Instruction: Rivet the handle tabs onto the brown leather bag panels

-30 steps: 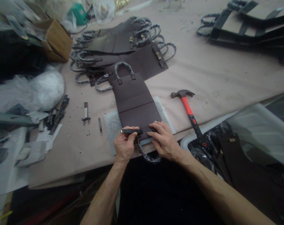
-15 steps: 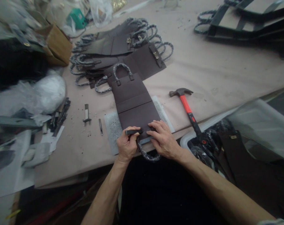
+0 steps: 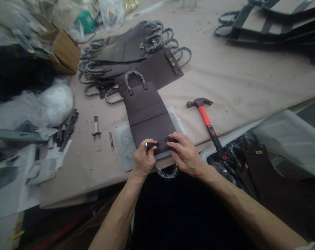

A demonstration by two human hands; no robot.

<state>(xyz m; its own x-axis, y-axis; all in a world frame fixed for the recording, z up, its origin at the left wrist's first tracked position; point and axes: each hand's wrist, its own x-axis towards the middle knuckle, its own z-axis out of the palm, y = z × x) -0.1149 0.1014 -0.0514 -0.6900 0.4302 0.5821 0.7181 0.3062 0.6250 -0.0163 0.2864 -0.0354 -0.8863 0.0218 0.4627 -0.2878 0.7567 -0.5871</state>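
Left hand (image 3: 144, 160) tipped the punch (image 3: 150, 144) upright.

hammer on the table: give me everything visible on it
The hammer has a dark metal claw head and a red handle ending in a black grip. It lies flat on the pinkish table, head away from the person, grip end hanging over the near edge. Neither hand touches it; the right hand is nearest.
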